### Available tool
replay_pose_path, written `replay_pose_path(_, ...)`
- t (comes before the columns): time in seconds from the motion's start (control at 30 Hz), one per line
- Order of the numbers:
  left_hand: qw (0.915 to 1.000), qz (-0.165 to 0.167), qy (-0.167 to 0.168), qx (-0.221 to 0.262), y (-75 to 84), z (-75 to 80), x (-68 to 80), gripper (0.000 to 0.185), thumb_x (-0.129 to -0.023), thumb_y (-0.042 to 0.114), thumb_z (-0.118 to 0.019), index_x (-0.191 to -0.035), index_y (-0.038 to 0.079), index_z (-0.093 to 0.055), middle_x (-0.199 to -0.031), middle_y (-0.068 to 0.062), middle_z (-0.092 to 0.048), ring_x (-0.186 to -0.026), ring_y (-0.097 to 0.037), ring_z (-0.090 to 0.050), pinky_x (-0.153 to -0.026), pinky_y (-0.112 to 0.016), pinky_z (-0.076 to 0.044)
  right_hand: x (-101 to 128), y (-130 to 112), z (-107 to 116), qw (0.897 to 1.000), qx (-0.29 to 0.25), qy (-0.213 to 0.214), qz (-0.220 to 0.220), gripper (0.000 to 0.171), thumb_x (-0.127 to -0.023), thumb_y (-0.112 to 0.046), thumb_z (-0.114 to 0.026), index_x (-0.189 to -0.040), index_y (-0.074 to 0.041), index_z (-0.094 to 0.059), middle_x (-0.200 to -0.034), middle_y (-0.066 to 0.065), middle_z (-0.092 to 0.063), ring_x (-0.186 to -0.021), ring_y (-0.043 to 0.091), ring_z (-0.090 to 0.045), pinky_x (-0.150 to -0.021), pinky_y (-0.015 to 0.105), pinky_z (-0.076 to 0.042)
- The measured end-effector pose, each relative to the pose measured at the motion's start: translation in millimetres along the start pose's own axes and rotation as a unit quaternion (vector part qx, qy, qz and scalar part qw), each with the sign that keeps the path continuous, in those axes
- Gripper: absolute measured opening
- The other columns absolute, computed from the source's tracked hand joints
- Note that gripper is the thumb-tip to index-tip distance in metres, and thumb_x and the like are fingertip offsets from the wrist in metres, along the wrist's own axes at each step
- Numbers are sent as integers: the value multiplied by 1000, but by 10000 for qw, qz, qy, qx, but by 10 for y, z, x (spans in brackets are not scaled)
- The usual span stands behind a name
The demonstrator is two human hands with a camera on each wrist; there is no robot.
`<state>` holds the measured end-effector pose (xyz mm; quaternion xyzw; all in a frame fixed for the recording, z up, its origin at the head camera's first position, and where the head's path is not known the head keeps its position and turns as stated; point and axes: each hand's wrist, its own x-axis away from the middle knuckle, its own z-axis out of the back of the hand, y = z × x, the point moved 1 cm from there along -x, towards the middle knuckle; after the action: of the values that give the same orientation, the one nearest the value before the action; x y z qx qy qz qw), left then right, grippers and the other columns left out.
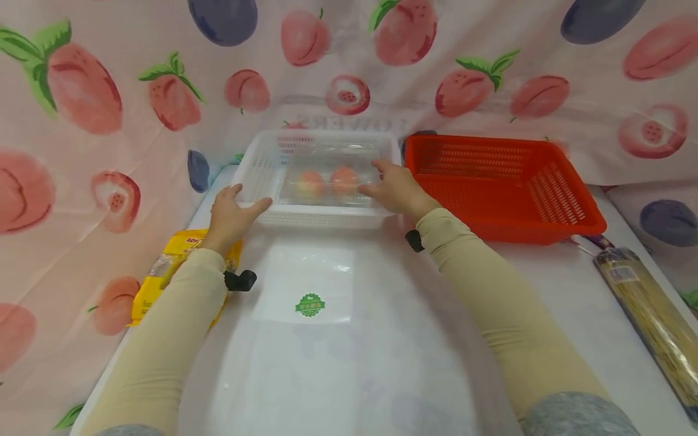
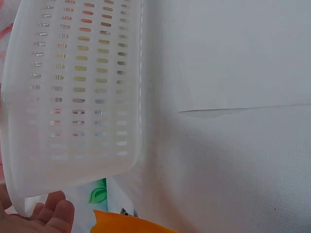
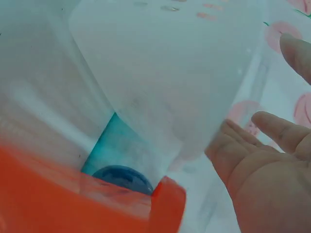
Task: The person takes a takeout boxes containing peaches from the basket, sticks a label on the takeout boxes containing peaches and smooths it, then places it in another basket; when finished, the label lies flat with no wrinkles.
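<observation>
Clear box w/ fruit in white bskt; R hand by box's R end, fingers spread, unclenched. L hand at bskt corner, can't tell if gripping. Red bskt close R, yellow bag nr L sleeve.

White slotted rectangular basket: smooth, semi-glossy plastic
Clear rectangular box: thin, glossy, see-through plastic
Red slotted rectangular basket: smooth plastic, low sheen
Yellow printed packet: shiny flexible film
Long clear packet of pale strands: glossy film
Beige long sleeves: matt, wrinkled cloth
Pink fruit-printed hanging sheet: smooth; cloth or plastic unclear
</observation>
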<state>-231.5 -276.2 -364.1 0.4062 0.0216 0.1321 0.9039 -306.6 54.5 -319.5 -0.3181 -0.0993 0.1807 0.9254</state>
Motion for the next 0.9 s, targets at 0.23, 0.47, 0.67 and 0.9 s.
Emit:
replay_pose_path(0.23,9999,-7,51,115,-34,-17,-4,104,-87,65,-65,-160,7,-20,-165,-18,-12,-146,-39,-20,-119,-55,-18,-127,-34,-101,9990,416,-187,-42,79,-96,-41,-64,-155,0,-29,-154,19,-39,-139,36,-38,-116,47,-29)
replay_pose_path(0.47,9996,35,89,276,-24,-29,0,96,-91,55,-66,-160,7,-21,-164,-17,-12,-146,-39,-21,-118,-55,-19,-215,-102,-205,9987,388,-119,302,76,-97,-34,-65,-153,4,-32,-152,22,-41,-137,35,-41,-116,44,-30)
replay_pose_path(0.67,9994,44,67,323,-19,-28,-15,97,-91,56,-66,-160,8,-20,-165,-18,-10,-147,-40,-19,-118,-55,-18,-324,-113,-291,9994,-244,245,40,76,-98,-35,-64,-157,-4,-28,-159,15,-33,-143,32,-33,-117,44,-28)
replay_pose_path(0.9,9980,394,-201,461,-12,-23,-19,103,-89,64,-64,-162,16,-10,-165,-18,-11,-146,-41,-21,-116,-62,-19,-469,-72,-350,9966,-563,-83,-591,81,-100,-48,-56,-162,-17,-14,-156,15,-39,-141,32,-36,-117,46,-29)
